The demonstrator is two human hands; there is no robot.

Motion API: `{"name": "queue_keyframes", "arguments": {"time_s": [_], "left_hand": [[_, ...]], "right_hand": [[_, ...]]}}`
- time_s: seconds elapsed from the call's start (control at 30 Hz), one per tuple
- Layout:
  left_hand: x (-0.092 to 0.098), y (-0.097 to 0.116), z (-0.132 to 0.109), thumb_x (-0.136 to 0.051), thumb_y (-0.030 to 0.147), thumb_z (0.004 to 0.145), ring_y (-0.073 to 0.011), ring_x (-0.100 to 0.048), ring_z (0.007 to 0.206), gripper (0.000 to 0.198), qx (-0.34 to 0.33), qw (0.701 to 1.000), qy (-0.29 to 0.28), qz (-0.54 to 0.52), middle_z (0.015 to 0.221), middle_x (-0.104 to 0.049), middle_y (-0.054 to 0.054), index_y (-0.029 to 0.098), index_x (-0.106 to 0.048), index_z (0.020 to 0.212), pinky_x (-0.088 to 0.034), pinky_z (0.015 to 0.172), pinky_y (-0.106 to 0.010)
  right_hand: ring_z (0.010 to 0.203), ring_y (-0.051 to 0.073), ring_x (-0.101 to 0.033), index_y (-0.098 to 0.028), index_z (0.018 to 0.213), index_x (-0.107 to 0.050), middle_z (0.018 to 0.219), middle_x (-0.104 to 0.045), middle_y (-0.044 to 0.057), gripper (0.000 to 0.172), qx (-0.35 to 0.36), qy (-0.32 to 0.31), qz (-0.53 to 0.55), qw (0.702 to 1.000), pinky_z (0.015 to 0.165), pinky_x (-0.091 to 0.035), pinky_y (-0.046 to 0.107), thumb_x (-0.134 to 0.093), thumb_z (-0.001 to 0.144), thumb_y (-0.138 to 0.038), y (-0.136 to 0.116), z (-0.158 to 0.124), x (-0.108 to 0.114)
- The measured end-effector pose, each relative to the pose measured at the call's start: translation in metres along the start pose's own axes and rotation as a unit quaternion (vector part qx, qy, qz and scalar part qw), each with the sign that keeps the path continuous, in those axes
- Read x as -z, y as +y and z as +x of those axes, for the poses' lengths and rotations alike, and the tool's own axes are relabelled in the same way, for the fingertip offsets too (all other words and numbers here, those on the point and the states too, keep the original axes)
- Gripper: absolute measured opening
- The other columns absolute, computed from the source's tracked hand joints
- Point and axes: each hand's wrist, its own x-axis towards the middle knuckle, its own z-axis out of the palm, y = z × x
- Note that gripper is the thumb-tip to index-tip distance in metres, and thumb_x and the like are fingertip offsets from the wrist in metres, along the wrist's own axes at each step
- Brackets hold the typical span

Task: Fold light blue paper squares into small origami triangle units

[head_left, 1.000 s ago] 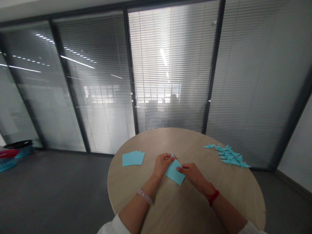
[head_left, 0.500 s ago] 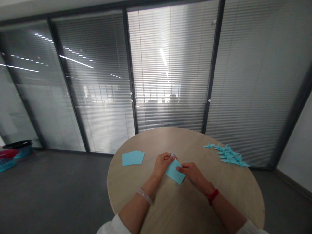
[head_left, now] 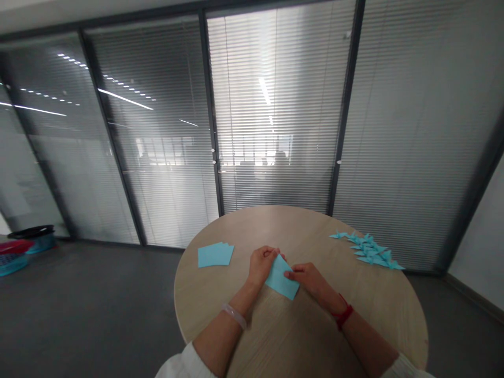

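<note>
Between my hands is a sheet of light-blue paper (head_left: 282, 281), tilted over the middle of the round table. My left hand (head_left: 261, 264) pinches its upper left corner, fingers curled together. At its right edge, my right hand (head_left: 310, 278) grips the sheet with the thumb on top and the fingers partly hidden. A small stack of blue paper sheets (head_left: 215, 255) lies to the left of my hands. Several folded blue paper cranes (head_left: 370, 249) sit in a cluster at the right side of the table.
The round wooden table (head_left: 271, 223) stands close to a glass partition with blinds (head_left: 275, 184). On the grey floor (head_left: 98, 310) at the far left are a red and blue basket (head_left: 13, 257) and a dark-rimmed blue one (head_left: 41, 241).
The left fingers have shifted slightly at the paper's upper corner, and the sheet has tilted a little. The stack and the cranes have stayed in place.
</note>
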Motion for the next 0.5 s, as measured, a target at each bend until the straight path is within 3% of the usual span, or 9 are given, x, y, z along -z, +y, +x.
{"name": "queue_keyframes", "arguments": {"time_s": [0.2, 0.4, 0.5], "left_hand": [[-0.0015, -0.0004, 0.0019, -0.07, 0.053, 0.057, -0.0185, -0.063, 0.06, 0.042, 0.03, 0.998, -0.038, -0.04, 0.067, -0.068, -0.008, 0.013, -0.058, 0.064, -0.049, 0.058, -0.029], [0.0032, -0.0046, 0.0065, -0.069, 0.06, 0.052, -0.0093, -0.045, 0.045, 0.048, 0.064, 0.985, -0.066, 0.148, 0.048, -0.051, 0.002, 0.013, -0.06, 0.059, -0.03, 0.044, -0.021], [0.0051, -0.004, 0.0061, -0.07, 0.058, 0.051, -0.0068, -0.036, 0.043, 0.046, 0.052, 0.981, -0.068, 0.177, 0.045, -0.041, 0.006, 0.014, -0.055, 0.054, -0.024, 0.043, -0.021]], "right_hand": [[0.046, 0.009, -0.036, -0.012, 0.053, -0.055, 0.047, -0.039, -0.004, 0.037, -0.005, -0.003, 0.025, 1.0, 0.045, -0.024, 0.021, -0.064, 0.062, -0.047, -0.0026, -0.0031, 0.0024], [0.048, 0.01, -0.039, -0.011, 0.058, -0.06, 0.049, -0.044, -0.003, 0.039, -0.003, -0.004, 0.045, 0.999, 0.047, -0.028, 0.021, -0.066, 0.062, -0.049, -0.0016, -0.003, 0.0032], [0.049, 0.01, -0.04, -0.011, 0.059, -0.06, 0.05, -0.045, -0.003, 0.041, -0.001, -0.012, 0.049, 0.999, 0.048, -0.029, 0.021, -0.067, 0.062, -0.051, 0.0, -0.0022, 0.0032]]}}
